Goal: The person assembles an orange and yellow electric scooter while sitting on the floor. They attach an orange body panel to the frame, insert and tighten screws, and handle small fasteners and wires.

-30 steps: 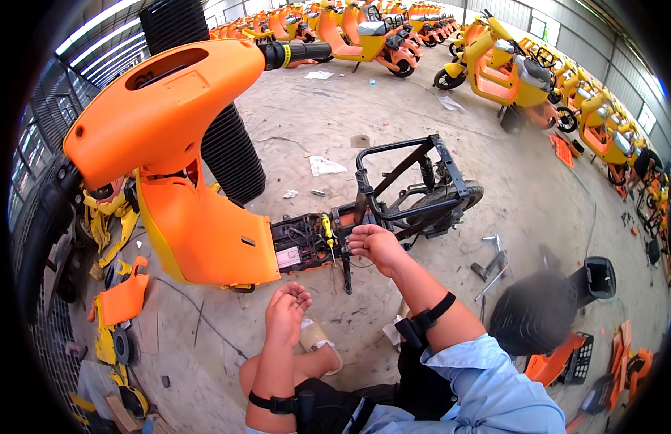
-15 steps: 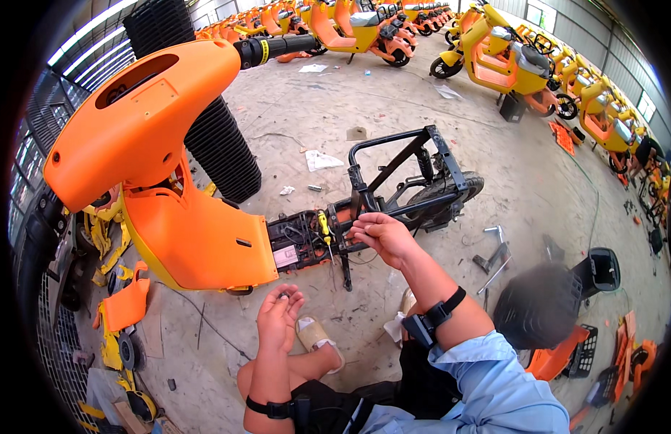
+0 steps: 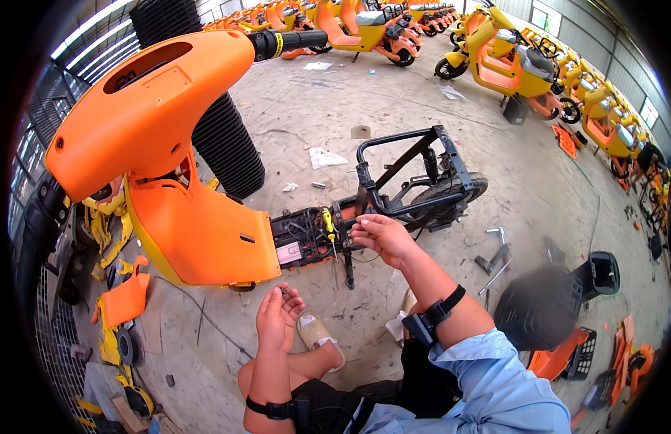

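Observation:
A partly stripped electric scooter lies across in front of me, its orange front body (image 3: 194, 235) to the left and its black metal frame (image 3: 404, 170) to the right. My right hand (image 3: 385, 239) is at the floor section beside the upright frame tubes. Its thumb and fingers are pinched together, and anything between them is too small to tell. Lower and nearer, my left hand (image 3: 279, 318) is held palm up with curled fingers; a tiny dark thing shows at its fingertips. A yellow-handled screwdriver (image 3: 329, 225) stands on the black floor section, just left of my right hand.
A T-shaped metal tool (image 3: 494, 253) lies on the floor to the right, beyond a black seat (image 3: 539, 307). Stacked black ribbed parts (image 3: 231, 148) rise behind the orange body. Loose orange panels (image 3: 126, 298) lie at the left. Parked scooters (image 3: 509, 61) fill the back.
The view has shifted slightly, so the scooter sits a little further right in the picture. My left hand's fingers have spread a little; my right hand stays at the frame.

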